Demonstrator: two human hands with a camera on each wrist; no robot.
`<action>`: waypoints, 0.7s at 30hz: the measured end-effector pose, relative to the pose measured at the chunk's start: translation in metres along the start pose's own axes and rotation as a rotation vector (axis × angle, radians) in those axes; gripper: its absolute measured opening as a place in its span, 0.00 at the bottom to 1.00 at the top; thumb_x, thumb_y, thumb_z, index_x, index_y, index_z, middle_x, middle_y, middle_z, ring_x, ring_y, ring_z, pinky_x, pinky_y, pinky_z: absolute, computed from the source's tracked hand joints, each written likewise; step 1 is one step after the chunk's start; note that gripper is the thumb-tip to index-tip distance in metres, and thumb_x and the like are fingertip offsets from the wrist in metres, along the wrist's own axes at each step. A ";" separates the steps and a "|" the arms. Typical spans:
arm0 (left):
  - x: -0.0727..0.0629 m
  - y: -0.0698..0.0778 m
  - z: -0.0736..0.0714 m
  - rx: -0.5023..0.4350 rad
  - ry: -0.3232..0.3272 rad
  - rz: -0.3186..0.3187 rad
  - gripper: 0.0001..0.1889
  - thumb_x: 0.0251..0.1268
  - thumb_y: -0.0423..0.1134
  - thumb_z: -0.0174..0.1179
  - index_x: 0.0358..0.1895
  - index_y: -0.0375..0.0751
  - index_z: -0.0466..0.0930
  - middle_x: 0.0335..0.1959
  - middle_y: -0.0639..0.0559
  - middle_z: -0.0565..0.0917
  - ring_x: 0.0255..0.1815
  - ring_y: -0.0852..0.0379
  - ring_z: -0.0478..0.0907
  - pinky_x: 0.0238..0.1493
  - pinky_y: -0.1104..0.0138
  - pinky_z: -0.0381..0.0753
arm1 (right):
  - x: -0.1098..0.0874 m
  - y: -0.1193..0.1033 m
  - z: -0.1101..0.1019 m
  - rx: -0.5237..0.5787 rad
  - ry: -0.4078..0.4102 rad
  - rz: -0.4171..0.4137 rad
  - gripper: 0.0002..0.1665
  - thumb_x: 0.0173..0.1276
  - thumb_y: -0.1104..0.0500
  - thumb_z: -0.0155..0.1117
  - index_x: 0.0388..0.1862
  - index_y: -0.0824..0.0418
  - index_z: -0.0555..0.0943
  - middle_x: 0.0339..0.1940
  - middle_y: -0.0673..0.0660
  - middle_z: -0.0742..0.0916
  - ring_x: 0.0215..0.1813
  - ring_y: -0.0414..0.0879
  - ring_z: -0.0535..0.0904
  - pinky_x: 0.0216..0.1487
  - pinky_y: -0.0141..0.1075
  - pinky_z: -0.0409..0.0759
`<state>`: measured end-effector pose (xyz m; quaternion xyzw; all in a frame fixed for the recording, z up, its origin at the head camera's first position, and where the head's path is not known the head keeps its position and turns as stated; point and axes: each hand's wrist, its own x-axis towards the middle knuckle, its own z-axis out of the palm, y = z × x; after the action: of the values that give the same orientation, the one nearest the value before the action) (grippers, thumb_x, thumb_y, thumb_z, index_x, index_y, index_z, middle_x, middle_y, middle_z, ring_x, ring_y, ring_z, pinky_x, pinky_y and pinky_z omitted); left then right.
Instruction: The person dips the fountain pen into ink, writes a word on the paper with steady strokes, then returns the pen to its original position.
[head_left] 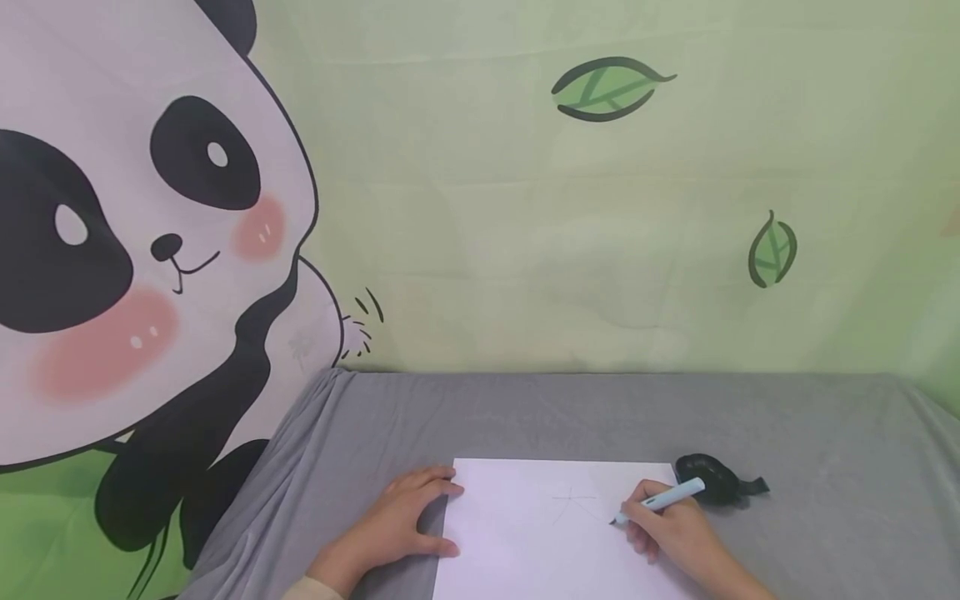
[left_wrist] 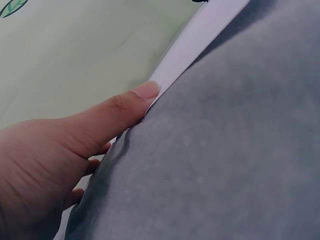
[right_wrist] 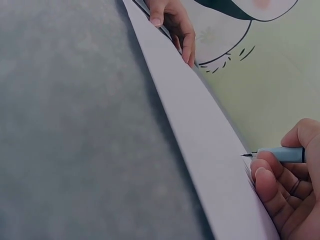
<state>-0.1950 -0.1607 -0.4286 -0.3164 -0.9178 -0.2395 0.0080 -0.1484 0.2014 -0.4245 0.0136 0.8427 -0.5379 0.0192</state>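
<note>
A sheet of white paper [head_left: 517,533] lies on grey cloth, with a few thin dark strokes on its upper part: a cross with slanting lines below. My right hand [head_left: 671,529] pinches a light blue fountain pen [head_left: 675,495] over the sheet's right side, its dark nib at the end of the right slanting stroke. Whether the nib touches the paper I cannot tell. On the left edge of the paper rests my left hand [head_left: 401,518], thumb and fingers spread; in the left wrist view its thumb [left_wrist: 145,91] lies on the paper's edge.
A glossy black object with a narrow tail [head_left: 708,479] sits just beyond the paper's upper right corner, close to the right hand. Grey cloth [head_left: 600,408] covers the table. Behind it hangs a green backdrop [head_left: 465,208] printed with a panda and leaves.
</note>
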 end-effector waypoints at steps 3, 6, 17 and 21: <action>0.000 0.001 0.000 -0.004 0.001 0.004 0.36 0.44 0.60 0.71 0.57 0.48 0.77 0.65 0.46 0.74 0.68 0.42 0.68 0.65 0.41 0.63 | 0.001 0.000 0.000 0.000 0.009 0.005 0.11 0.66 0.59 0.61 0.31 0.67 0.74 0.19 0.55 0.82 0.19 0.41 0.76 0.19 0.30 0.77; 0.000 0.001 -0.001 0.008 0.008 0.020 0.36 0.44 0.61 0.70 0.57 0.47 0.77 0.65 0.46 0.74 0.67 0.41 0.68 0.64 0.41 0.64 | 0.001 -0.002 0.001 -0.002 0.036 0.025 0.11 0.66 0.59 0.61 0.32 0.67 0.75 0.18 0.55 0.82 0.18 0.42 0.76 0.18 0.31 0.77; 0.000 0.002 -0.002 0.025 0.014 0.031 0.36 0.44 0.62 0.70 0.57 0.48 0.76 0.65 0.46 0.74 0.67 0.43 0.68 0.65 0.42 0.64 | 0.003 -0.011 -0.009 0.012 0.106 0.004 0.09 0.65 0.61 0.63 0.35 0.68 0.77 0.16 0.55 0.80 0.15 0.42 0.74 0.16 0.34 0.76; 0.000 0.000 -0.001 0.023 0.005 0.023 0.36 0.44 0.61 0.70 0.58 0.48 0.76 0.65 0.47 0.74 0.67 0.43 0.68 0.65 0.42 0.63 | 0.004 -0.013 -0.013 -0.015 0.116 -0.006 0.09 0.65 0.61 0.63 0.37 0.67 0.77 0.17 0.55 0.80 0.16 0.42 0.75 0.17 0.33 0.77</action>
<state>-0.1948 -0.1610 -0.4273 -0.3261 -0.9168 -0.2298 0.0166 -0.1529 0.2077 -0.4073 0.0422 0.8464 -0.5299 -0.0311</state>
